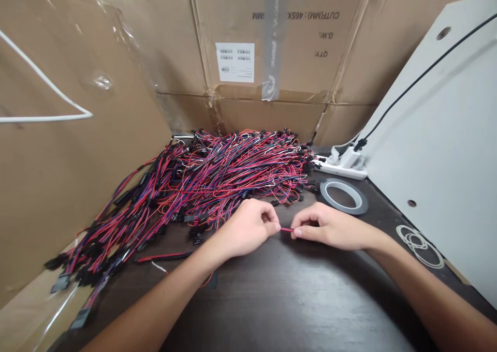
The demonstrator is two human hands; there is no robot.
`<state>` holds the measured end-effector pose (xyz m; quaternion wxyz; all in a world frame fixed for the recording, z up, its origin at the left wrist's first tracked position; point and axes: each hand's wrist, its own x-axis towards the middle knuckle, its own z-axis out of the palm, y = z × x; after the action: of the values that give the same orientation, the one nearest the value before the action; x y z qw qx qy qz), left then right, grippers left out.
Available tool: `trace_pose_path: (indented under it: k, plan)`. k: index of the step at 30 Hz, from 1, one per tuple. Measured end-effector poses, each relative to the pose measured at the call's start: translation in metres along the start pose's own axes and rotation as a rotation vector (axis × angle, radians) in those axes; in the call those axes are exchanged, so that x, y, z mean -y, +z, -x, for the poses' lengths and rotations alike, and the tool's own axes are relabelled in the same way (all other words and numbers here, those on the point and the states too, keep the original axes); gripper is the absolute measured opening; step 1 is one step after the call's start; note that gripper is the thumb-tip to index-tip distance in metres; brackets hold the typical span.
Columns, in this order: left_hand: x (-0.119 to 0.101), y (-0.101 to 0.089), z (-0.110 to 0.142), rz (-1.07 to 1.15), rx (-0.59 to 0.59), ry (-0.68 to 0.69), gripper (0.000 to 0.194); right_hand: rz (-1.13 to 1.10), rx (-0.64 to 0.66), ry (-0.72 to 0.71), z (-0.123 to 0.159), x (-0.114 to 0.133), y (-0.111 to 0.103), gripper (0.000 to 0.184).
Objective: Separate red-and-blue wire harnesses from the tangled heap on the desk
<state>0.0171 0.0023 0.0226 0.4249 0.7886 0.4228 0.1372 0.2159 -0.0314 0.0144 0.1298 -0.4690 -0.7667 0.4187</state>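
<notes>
Between my two hands a short stretch of red and dark wire point(286, 230) shows, held just above the dark table. My left hand point(252, 225) pinches its left end between thumb and fingers. The fingers of my right hand point(322, 226) are closed on the other end. Whatever else of the wire runs inside the hands is hidden. Right behind my left hand lies a big heap of wire harnesses point(240, 165), red, blue and black with black connectors. Under my left forearm a separate red and black wire bundle point(166, 257) lies on the table, partly covered.
A roll of grey tape point(344, 196) lies behind my right hand. Beyond it sits a white power strip point(345, 168) with a plugged-in black cable point(419, 80). Coiled pale cord point(419, 246) rests at the right. Cardboard point(303, 77) stands behind, a white panel point(438, 134) at right.
</notes>
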Motion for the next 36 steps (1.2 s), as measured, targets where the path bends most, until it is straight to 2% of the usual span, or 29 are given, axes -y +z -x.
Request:
trace_pose_path:
  k: [10,14,27,31,36]
  plan:
    - [0.0061,0.0025,0.0000,-0.028,0.075,0.074,0.019,0.041,-0.086,-0.007,-0.0015,-0.0005,0.0003,0.024]
    - [0.0027,0.0038,0.0012,-0.063,0.066,0.064,0.018,0.044,-0.094,-0.044,-0.0012,-0.0005,0.0013,0.023]
    - [0.0032,0.0073,0.0001,0.049,0.024,0.089,0.014,-0.032,-0.117,-0.064,-0.0013,-0.0004,0.0022,0.021]
    - [0.0041,0.0058,-0.0018,0.134,0.062,0.062,0.013,-0.134,-0.102,-0.049,-0.0015,0.0013,0.0016,0.022]
    - [0.0058,0.0015,-0.0025,0.390,0.147,0.004,0.010,-0.406,-0.103,-0.023,-0.0002,0.0019,0.0002,0.031]
